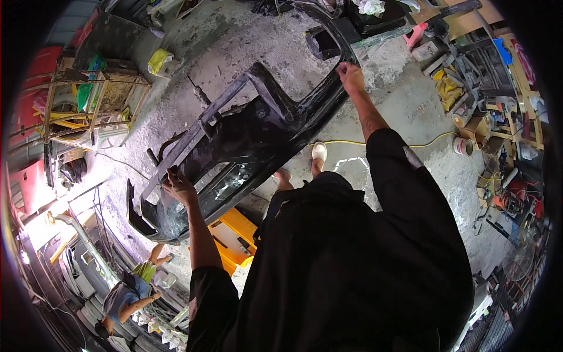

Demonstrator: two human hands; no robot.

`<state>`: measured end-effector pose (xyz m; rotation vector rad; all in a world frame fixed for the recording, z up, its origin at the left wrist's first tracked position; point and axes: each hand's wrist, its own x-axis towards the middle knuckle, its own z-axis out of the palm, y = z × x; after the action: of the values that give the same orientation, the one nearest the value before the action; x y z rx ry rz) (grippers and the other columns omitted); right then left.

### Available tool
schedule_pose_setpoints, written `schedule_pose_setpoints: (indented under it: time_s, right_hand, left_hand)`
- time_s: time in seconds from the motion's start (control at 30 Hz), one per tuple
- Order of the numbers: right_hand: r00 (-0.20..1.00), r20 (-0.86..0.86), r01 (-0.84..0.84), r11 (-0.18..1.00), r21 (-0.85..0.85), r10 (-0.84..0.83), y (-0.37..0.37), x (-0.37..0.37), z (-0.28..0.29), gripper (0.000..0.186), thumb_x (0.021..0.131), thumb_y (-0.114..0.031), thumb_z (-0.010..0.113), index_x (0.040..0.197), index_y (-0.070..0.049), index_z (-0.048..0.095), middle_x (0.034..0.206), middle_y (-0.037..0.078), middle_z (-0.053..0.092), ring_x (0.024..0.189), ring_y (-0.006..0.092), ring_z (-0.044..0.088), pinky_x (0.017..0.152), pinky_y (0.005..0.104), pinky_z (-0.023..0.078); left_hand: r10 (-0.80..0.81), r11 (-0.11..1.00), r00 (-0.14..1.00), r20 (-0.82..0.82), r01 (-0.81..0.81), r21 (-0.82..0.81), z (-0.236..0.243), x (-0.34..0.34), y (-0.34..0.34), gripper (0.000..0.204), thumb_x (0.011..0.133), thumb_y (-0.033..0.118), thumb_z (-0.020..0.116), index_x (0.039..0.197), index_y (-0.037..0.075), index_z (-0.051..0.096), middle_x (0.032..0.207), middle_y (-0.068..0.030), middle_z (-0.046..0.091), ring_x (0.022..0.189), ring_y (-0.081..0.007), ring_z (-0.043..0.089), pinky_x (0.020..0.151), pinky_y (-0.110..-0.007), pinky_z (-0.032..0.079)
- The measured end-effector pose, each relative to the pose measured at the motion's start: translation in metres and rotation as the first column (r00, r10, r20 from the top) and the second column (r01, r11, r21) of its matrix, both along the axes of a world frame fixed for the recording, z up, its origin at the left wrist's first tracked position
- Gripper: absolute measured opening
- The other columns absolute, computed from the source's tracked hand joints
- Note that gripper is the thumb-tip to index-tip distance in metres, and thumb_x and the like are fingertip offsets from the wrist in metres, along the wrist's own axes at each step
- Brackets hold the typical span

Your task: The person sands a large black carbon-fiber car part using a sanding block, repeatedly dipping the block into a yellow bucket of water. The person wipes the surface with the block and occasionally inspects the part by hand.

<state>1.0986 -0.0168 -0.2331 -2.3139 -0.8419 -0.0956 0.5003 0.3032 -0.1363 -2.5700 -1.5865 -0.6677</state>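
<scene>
A large black car bumper [246, 132] stretches diagonally in front of me, its long edge toward my body. My left hand [179, 188] is closed on its inner edge near the left end, beside a grey strip [190, 135] that runs along the far side. Farther up and to the right, my right hand [350, 77] pinches the rim of the bumper's other end, fingers bent over it. Scuffs and pale patches mark the black surface. Both palms are hidden.
A yellow-orange case or frame [233, 234] lies below the bumper. A yellow cable [404, 145] crosses the concrete floor. Clutter and a white bucket [463, 146] line the right; a metal rack [94, 102] stands left. Another person [130, 296] is at lower left.
</scene>
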Motion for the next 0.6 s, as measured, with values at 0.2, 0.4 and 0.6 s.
schedule_pose_setpoints:
  time_s: [0.2, 0.4, 0.6]
  right_hand:
    - [0.984, -0.054, -0.168, 0.985, 0.035, 0.170, 0.016, -0.111, 0.022, 0.012, 0.088, -0.018, 0.074, 0.090, -0.007, 0.070, 0.091, 0.016, 0.065, 0.095, 0.0381, 0.064, 0.085, 0.0479, 0.054]
    - [0.866, -0.044, -0.486, 0.858, 0.164, 0.499, 0.033, -0.159, 0.045, 0.016, 0.093, -0.013, 0.067, 0.106, -0.004, 0.069, 0.106, 0.014, 0.064, 0.105, 0.0343, 0.062, 0.094, 0.0425, 0.051]
    - [0.793, -0.160, -0.557, 0.807, 0.197, 0.587, 0.038, -0.155, 0.048, 0.022, 0.093, -0.011, 0.067, 0.112, -0.001, 0.070, 0.111, 0.013, 0.066, 0.106, 0.0331, 0.063, 0.095, 0.0406, 0.053]
  left_hand:
    - [0.005, 0.999, 1.000, 0.002, -0.005, 0.048, -0.009, -0.014, -0.003, 0.048, 0.100, 0.028, 0.065, 0.144, 0.010, 0.059, 0.116, -0.0194, 0.055, 0.106, -0.0387, 0.054, 0.095, -0.052, 0.043]
    - [-0.027, 0.999, 1.000, 0.009, 0.027, 0.045, -0.012, -0.006, 0.009, 0.051, 0.098, 0.029, 0.066, 0.146, 0.012, 0.057, 0.113, -0.0193, 0.054, 0.106, -0.0385, 0.054, 0.095, -0.051, 0.043]
    - [0.010, 1.000, 1.000, 0.003, -0.010, 0.013, -0.007, -0.009, 0.006, 0.051, 0.099, 0.030, 0.065, 0.147, 0.015, 0.057, 0.114, -0.0200, 0.052, 0.107, -0.0398, 0.053, 0.095, -0.052, 0.042]
